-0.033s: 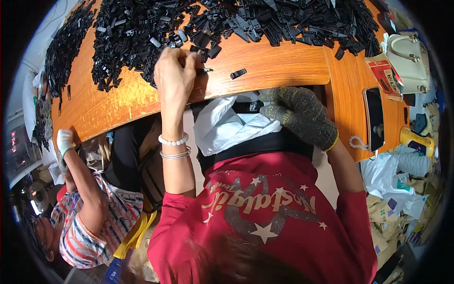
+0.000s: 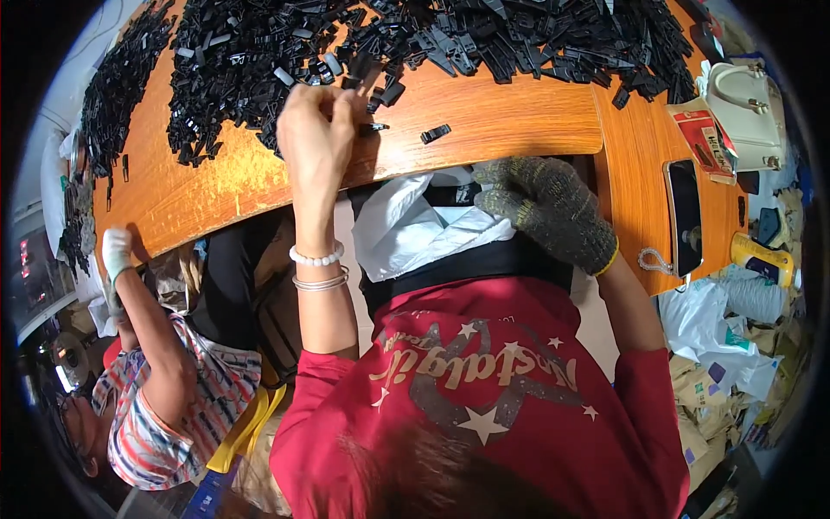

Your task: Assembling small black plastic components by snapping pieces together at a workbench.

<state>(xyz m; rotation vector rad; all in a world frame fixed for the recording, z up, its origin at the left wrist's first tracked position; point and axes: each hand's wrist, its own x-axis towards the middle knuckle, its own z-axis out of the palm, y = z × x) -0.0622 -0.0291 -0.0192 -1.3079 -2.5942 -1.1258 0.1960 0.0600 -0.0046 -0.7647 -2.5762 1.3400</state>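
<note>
The bare left hand reaches up onto the orange wooden worktop, fingers bunched at the edge of the heap of small black plastic clips. Whether the fingertips pinch a clip cannot be told, since the back of the hand covers them. Two loose black clips lie on bare wood just beside that hand. The right hand, in a grey knitted glove, rests curled on the crumpled white plastic bag at the worktop's near edge; its fingers fold onto the bag, but a firm grip is not clear. The bag's lower part is hidden behind a black band across the person's red shirt. At lower left another person's white-gloved hand touches the worktop edge. A dark phone lies at the right.
</note>
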